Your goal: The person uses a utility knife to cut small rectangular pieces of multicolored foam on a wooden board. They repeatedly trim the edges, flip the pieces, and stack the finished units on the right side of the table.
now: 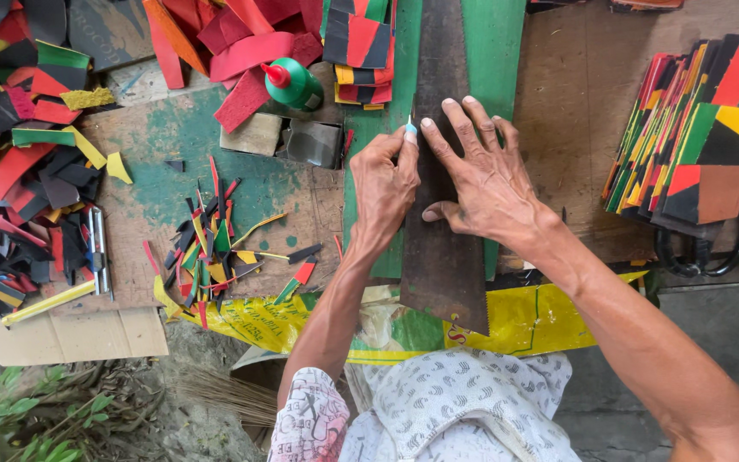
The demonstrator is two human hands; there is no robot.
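Steadily, the right hand presses a dark saw blade flat as a straightedge; the left hand pinches what looks like a small blade against its edge, best drawn close alongside.

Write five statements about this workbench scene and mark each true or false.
1. The right hand lies flat on the dark metal blade. True.
2. The left hand is empty. False: it pinches a small pale blue cutter against the blade's edge.
3. A green glue bottle with a red cap lies near the red strips. True.
4. The stack of patchwork panels sits left of the hands. False: it sits to their right.
5. The thin offcuts lie on top of the blade. False: they lie on the board left of it.
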